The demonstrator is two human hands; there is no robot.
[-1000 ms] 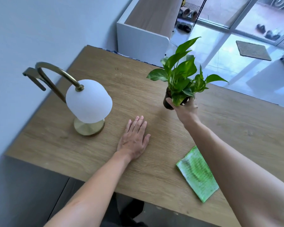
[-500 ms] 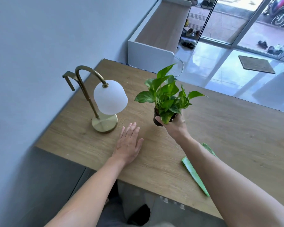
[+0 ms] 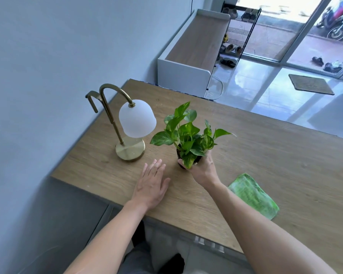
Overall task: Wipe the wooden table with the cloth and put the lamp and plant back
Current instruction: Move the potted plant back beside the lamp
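Wooden table: light oak grain, left end near the grey wall; no brand, label or writing legible on anything here.
Lamp: brass arched stem, frosted white dome shade, round brass base standing upright on the table's left end; position on the table unchanged from the earlier frames.
Plant: green-and-yellow leaves in a small dark pot; now closer to the lamp and lower than a second ago, pot at or just above the tabletop, contact cannot be told.
Right hand: fingers wrapped round the pot from the near side, clamped on it.
Left hand: palm down, flat on the wood between lamp base and pot, fingers straight and slightly apart; holding nothing; placed as before.
Cloth: green, folded, lying flat near the front edge, right of the right forearm.
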